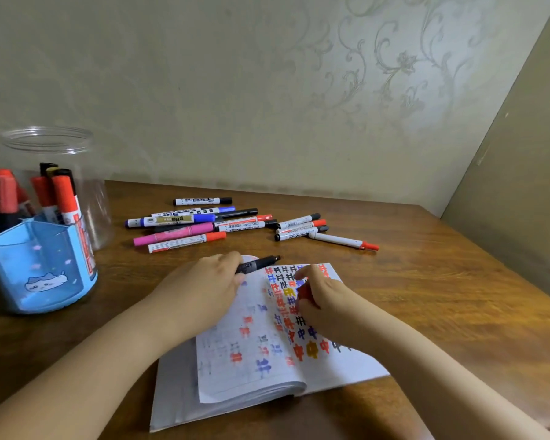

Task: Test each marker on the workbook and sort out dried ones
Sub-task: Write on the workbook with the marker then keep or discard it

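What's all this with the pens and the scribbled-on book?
A person is trying out markers on an open workbook already covered in coloured characters. The left hand holds a black marker with its tip bare; the right hand grips something red, probably a cap. More markers lie loose on the wooden table behind, and others stand in a blue holder and a clear jar.

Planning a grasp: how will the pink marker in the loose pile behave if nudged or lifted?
The pink marker looks round-barrelled and lies flat on the wooden table, so a sideways nudge would likely roll it. It touches neighbouring markers, so they may shift too. Probably stiff and light; its smooth plastic could be slippery.
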Demonstrator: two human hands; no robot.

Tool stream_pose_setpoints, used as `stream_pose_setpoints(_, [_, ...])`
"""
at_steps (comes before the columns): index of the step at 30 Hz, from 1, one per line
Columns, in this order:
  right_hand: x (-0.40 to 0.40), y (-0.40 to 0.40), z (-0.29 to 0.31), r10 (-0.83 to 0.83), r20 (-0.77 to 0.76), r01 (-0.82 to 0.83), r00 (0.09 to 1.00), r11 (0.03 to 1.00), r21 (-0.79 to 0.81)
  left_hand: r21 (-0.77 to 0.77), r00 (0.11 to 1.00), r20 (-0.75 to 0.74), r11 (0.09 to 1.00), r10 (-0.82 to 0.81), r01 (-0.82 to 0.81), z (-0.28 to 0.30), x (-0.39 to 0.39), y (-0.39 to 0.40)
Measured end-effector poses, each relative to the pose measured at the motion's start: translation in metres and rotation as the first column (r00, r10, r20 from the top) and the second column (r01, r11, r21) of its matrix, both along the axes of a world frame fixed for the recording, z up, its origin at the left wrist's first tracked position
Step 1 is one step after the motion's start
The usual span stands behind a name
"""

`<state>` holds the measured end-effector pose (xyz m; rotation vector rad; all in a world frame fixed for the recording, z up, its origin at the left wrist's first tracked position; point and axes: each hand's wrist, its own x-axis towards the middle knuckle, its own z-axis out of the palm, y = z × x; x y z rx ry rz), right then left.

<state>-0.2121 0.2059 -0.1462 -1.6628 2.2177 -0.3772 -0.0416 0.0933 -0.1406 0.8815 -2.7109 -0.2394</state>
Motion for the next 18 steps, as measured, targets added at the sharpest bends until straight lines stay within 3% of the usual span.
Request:
stream_pose_setpoints(7, [0.009, -0.005, -0.005, -0.023, -0.003, 0.023, 1.000, 0.999, -0.049, 0.081, 0.992, -0.119, 0.997, 0.030, -0.020, -0.006, -0.002, 0.007])
stream_pose_setpoints(10, [0.008, 0.002, 0.004, -0.046, -0.186, 0.009, 0.981, 0.980, -0.200, 0.108, 0.992, -0.127, 0.994, 0.015, -0.001, -0.004, -0.004, 0.009])
stream_pose_setpoints(12, [0.011, 0.009, 0.013, -0.017, -0.334, -0.101, 0.943, 0.937, -0.334, 0.116, 0.992, -0.128, 0.993, -0.012, 0.027, -0.001, -0.009, 0.013])
stream_pose_setpoints(16, [0.013, 0.013, 0.016, 0.086, -0.503, -0.316, 0.860, 0.863, -0.393, 0.150, 0.981, -0.146, 0.978, -0.125, 0.147, 0.011, -0.026, 0.032])
stream_pose_setpoints(18, [0.004, 0.017, 0.016, -0.010, -0.520, -0.249, 0.854, 0.869, -0.427, 0.214, 0.970, -0.165, 0.954, -0.177, 0.210, 0.018, -0.029, 0.040])
